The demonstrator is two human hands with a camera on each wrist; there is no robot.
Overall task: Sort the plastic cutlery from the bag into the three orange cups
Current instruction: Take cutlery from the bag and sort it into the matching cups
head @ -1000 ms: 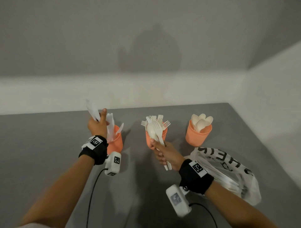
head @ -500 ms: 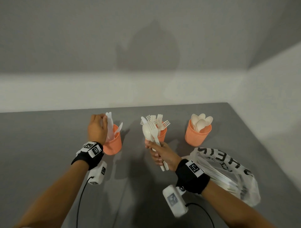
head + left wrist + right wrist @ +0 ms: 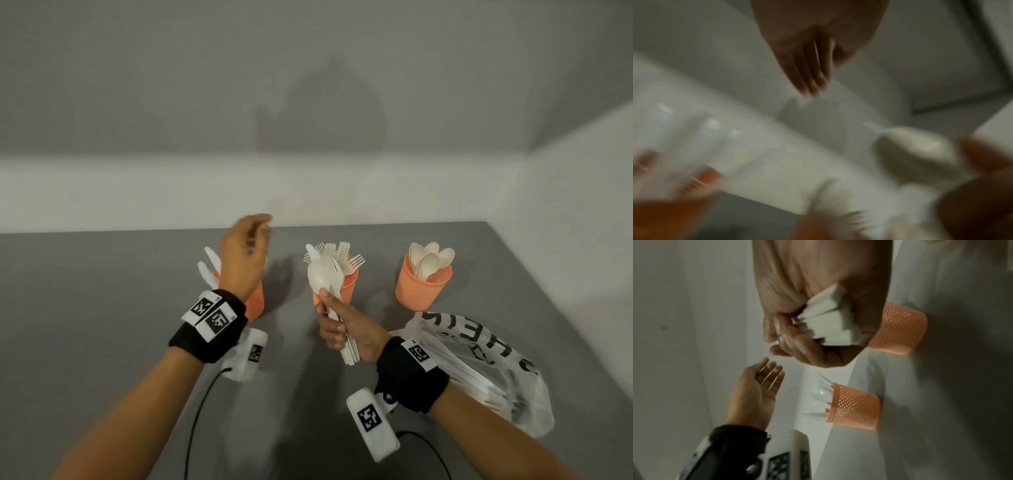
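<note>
Three orange mesh cups stand in a row on the grey table. The left cup (image 3: 256,301) holds white knives (image 3: 209,265) and is partly hidden by my left hand (image 3: 245,253), which hovers over it, fingers relaxed and empty. The middle cup (image 3: 349,286) holds forks, the right cup (image 3: 423,286) holds spoons. My right hand (image 3: 337,325) grips a bundle of cutlery (image 3: 325,277), a spoon and forks, in front of the middle cup. In the right wrist view the handle ends (image 3: 830,321) sit in its curled fingers, and the left hand (image 3: 756,392) shows an empty palm.
A clear plastic bag (image 3: 479,366) with black lettering lies at the right, behind my right wrist, with more cutlery inside. The table's right edge (image 3: 548,308) runs close to the bag. White walls stand behind and to the right. Cables trail from both wrist cameras.
My left hand dropped its knife into the left cup, then rose and opened above it. The right hand has kept its bundle near the middle cup.
</note>
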